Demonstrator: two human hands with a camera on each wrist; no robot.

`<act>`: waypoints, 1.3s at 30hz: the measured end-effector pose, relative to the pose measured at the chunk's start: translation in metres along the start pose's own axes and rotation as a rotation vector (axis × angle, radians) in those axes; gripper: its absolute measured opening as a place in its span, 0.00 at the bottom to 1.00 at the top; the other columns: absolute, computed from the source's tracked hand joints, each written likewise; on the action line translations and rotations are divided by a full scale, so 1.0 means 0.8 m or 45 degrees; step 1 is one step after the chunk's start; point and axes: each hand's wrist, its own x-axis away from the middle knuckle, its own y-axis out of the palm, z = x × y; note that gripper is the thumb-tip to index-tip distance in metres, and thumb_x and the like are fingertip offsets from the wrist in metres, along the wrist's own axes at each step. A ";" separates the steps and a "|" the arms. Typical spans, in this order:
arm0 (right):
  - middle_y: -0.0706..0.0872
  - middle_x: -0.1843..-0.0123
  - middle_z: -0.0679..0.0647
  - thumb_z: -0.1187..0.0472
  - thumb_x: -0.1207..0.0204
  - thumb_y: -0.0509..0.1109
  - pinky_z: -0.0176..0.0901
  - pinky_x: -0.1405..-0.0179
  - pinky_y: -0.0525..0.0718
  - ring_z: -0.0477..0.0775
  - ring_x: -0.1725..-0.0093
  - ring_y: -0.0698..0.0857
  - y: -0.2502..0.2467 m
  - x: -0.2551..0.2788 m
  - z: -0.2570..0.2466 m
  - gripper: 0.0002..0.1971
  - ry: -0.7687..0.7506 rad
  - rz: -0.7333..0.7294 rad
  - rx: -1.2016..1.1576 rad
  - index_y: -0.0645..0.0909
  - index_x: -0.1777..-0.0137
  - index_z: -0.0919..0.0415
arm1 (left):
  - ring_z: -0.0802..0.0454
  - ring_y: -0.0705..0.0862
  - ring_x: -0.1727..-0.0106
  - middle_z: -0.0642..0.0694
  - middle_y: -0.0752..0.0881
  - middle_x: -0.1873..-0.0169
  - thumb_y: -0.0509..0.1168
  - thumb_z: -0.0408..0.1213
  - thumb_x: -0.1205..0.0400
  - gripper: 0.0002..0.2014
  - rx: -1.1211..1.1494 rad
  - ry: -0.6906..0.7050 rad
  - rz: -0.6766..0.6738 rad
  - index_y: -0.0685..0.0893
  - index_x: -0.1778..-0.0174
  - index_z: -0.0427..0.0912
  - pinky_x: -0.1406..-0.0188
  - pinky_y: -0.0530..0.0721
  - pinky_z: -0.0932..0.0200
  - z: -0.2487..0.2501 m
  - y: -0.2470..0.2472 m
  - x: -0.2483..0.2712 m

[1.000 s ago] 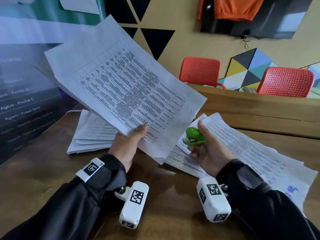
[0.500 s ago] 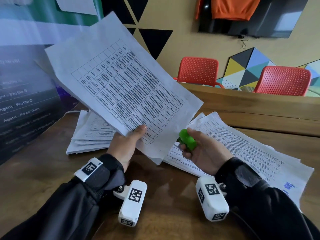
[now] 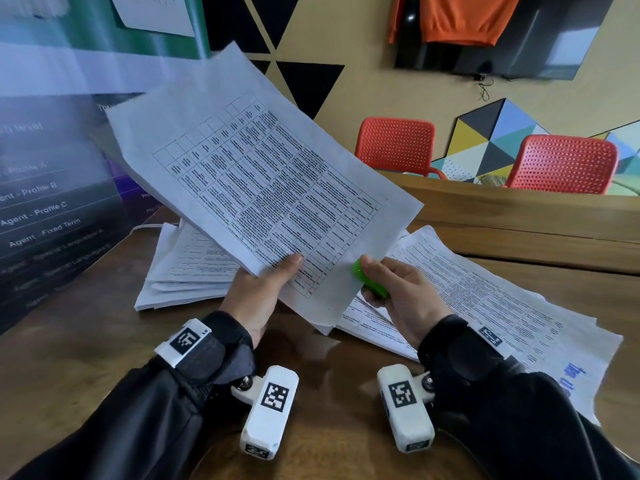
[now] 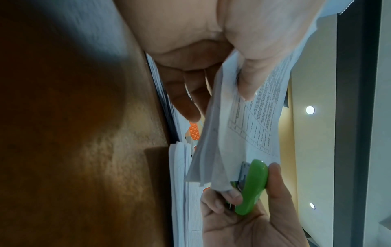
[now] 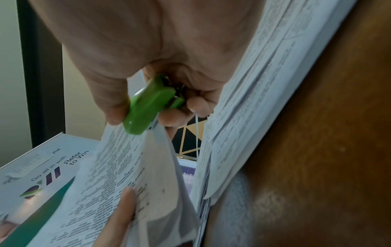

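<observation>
My left hand (image 3: 266,289) holds up a small sheaf of printed sheets (image 3: 256,188) by its lower edge, thumb on top and fingers underneath (image 4: 186,103). The sheets (image 4: 249,120) tilt up over the wooden table (image 3: 86,341). My right hand (image 3: 398,292) grips a small green stapler (image 3: 369,280), thumb on its top. The stapler (image 4: 251,187) has its mouth around the edge of the held sheets, near their lower right corner. In the right wrist view the stapler (image 5: 148,107) sits over the paper edge (image 5: 131,158).
One stack of printed papers (image 3: 183,268) lies on the table at the left, another spread of papers (image 3: 491,306) at the right. A standing banner (image 3: 45,202) is at the left. Two red chairs (image 3: 398,147) stand behind the far table edge.
My right hand has moved the stapler left and up to the held sheets' edge, so its mouth now sits around the paper. The left hand holds the sheets about where they were.
</observation>
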 end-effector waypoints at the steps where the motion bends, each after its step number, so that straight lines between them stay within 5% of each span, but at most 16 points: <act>1: 0.79 0.60 0.64 0.36 0.44 0.85 0.37 0.70 0.73 0.50 0.70 0.75 0.000 -0.001 0.000 0.25 -0.020 0.023 0.012 0.91 0.62 0.58 | 0.50 0.89 0.40 0.50 0.93 0.44 0.75 0.36 0.22 0.11 0.001 0.005 0.000 0.89 0.44 0.48 0.30 0.82 0.44 0.000 0.000 0.001; 6: 0.82 0.58 0.64 0.43 0.33 0.79 0.40 0.69 0.73 0.51 0.68 0.77 0.002 0.003 -0.004 0.23 -0.038 0.059 -0.006 0.89 0.54 0.65 | 0.49 0.90 0.42 0.49 0.93 0.46 0.74 0.34 0.21 0.09 0.034 -0.008 -0.022 0.89 0.46 0.48 0.38 0.85 0.48 0.001 0.003 0.003; 10: 0.88 0.53 0.63 0.51 0.15 0.61 0.46 0.66 0.77 0.55 0.63 0.85 -0.001 -0.001 -0.011 0.18 0.161 0.054 -0.091 0.85 0.42 0.64 | 0.45 0.90 0.42 0.48 0.93 0.48 0.77 0.37 0.22 0.09 0.085 -0.067 0.227 0.89 0.48 0.47 0.40 0.86 0.45 0.000 -0.011 -0.013; 12: 0.86 0.57 0.65 0.49 0.12 0.55 0.46 0.68 0.76 0.56 0.68 0.82 -0.009 -0.003 -0.015 0.21 0.217 0.146 -0.152 0.85 0.47 0.63 | 0.40 0.91 0.45 0.43 0.93 0.48 0.76 0.39 0.21 0.08 0.101 -0.096 0.301 0.89 0.47 0.45 0.52 0.89 0.45 0.001 -0.020 -0.022; 15: 0.81 0.63 0.59 0.43 0.14 0.59 0.43 0.74 0.70 0.53 0.74 0.72 -0.016 0.000 -0.021 0.19 0.254 0.218 -0.130 0.77 0.56 0.58 | 0.41 0.90 0.61 0.38 0.92 0.52 0.69 0.35 0.15 0.03 0.085 -0.204 0.340 0.85 0.51 0.40 0.79 0.84 0.56 0.002 -0.027 -0.032; 17: 0.78 0.64 0.59 0.55 0.14 0.62 0.41 0.75 0.63 0.52 0.76 0.66 -0.017 0.001 -0.025 0.10 0.239 0.227 -0.078 0.71 0.56 0.56 | 0.42 0.89 0.63 0.37 0.90 0.50 0.66 0.34 0.13 0.04 0.062 -0.279 0.324 0.84 0.51 0.39 0.82 0.82 0.57 0.000 -0.028 -0.036; 20: 0.76 0.67 0.58 0.64 0.15 0.63 0.40 0.76 0.60 0.50 0.77 0.63 -0.021 -0.001 -0.030 0.07 0.194 0.222 0.023 0.68 0.53 0.58 | 0.44 0.90 0.68 0.38 0.90 0.53 0.62 0.33 0.12 0.03 0.078 -0.371 0.284 0.81 0.47 0.41 0.85 0.81 0.58 -0.005 -0.032 -0.037; 25: 0.78 0.64 0.57 0.62 0.15 0.66 0.42 0.75 0.63 0.49 0.76 0.67 -0.035 -0.003 -0.036 0.06 0.137 0.279 0.173 0.70 0.49 0.58 | 0.50 0.91 0.73 0.45 0.91 0.71 0.59 0.42 0.09 0.09 0.134 -0.547 0.180 0.79 0.40 0.42 0.84 0.83 0.59 0.004 -0.018 -0.042; 30: 0.85 0.60 0.59 0.56 0.18 0.72 0.47 0.70 0.77 0.54 0.68 0.77 -0.062 -0.008 -0.031 0.13 0.280 0.299 0.568 0.73 0.41 0.59 | 0.50 0.86 0.69 0.45 0.88 0.67 0.67 0.68 0.25 0.30 -0.554 -0.809 -0.200 0.86 0.54 0.39 0.76 0.84 0.58 0.028 0.004 -0.033; 33: 0.86 0.60 0.60 0.58 0.19 0.72 0.49 0.64 0.81 0.56 0.66 0.79 -0.067 -0.007 -0.032 0.15 0.392 0.315 0.634 0.73 0.38 0.63 | 0.51 0.90 0.58 0.46 0.92 0.55 0.71 0.62 0.22 0.25 -1.072 -0.603 -0.322 0.87 0.45 0.42 0.71 0.87 0.56 0.028 0.032 -0.019; 36: 0.88 0.58 0.59 0.59 0.19 0.73 0.38 0.73 0.83 0.53 0.71 0.83 -0.061 -0.003 -0.038 0.15 0.419 0.278 0.653 0.73 0.39 0.62 | 0.48 0.90 0.52 0.46 0.91 0.51 0.74 0.56 0.23 0.23 -1.247 -0.445 -0.312 0.85 0.42 0.42 0.60 0.92 0.49 0.022 0.063 -0.021; 39: 0.92 0.55 0.62 0.64 0.21 0.74 0.50 0.58 0.91 0.55 0.69 0.87 -0.055 0.005 -0.048 0.16 0.417 0.186 0.583 0.74 0.38 0.65 | 0.49 0.85 0.57 0.44 0.88 0.44 0.78 0.53 0.27 0.29 -1.351 -0.465 -0.256 0.82 0.37 0.38 0.67 0.82 0.59 0.012 0.087 -0.027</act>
